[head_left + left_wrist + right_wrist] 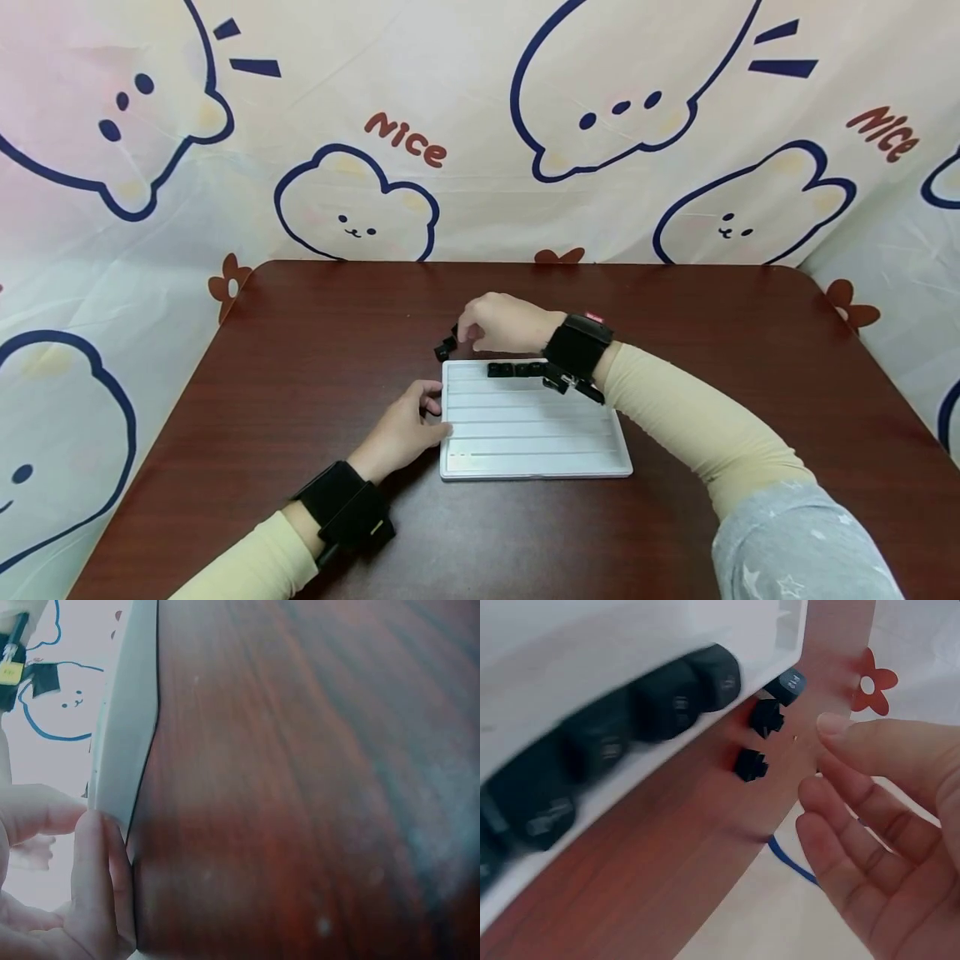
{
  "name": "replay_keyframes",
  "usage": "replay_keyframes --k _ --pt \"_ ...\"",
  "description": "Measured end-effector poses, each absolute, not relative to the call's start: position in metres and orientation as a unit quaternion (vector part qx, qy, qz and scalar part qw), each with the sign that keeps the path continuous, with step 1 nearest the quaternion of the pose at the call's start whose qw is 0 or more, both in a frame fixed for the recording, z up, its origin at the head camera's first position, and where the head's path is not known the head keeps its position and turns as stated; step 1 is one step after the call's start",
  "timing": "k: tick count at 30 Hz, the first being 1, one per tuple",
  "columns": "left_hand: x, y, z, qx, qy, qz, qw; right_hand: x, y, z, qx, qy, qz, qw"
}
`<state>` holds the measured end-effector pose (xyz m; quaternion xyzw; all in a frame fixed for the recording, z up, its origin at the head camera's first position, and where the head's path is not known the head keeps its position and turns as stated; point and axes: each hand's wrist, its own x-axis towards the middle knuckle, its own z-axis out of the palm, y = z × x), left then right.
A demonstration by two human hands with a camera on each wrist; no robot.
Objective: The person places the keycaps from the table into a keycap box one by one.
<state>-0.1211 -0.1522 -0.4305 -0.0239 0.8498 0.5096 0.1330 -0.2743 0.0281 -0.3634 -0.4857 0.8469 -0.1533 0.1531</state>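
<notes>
Ideally, pinch one loose black plastic keycap (748,764), beyond the white rectangular tray (532,425), by its sides; the right hand (506,323), loosely curled, holds nothing, while the left hand (401,427) seemingly pinches the tray's left edge.

Desk (337,317), one: dark reddish-brown, wood-grained, far corners rounded. Backdrop (476,50), pale, beyond far edge and sides: blue-outlined cartoon animals (356,200); red-brown "Nice" lettering (406,139), twice; brown flowers (218,288) beside both far corners.
</notes>
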Motion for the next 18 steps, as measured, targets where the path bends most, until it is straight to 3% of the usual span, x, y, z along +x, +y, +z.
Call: replay_keyframes --k 18 --pt "-0.123 -0.156 -0.430 -0.017 0.853 0.504 0.137 -0.276 -0.028 -0.383 -0.520 0.828 -0.103 0.182"
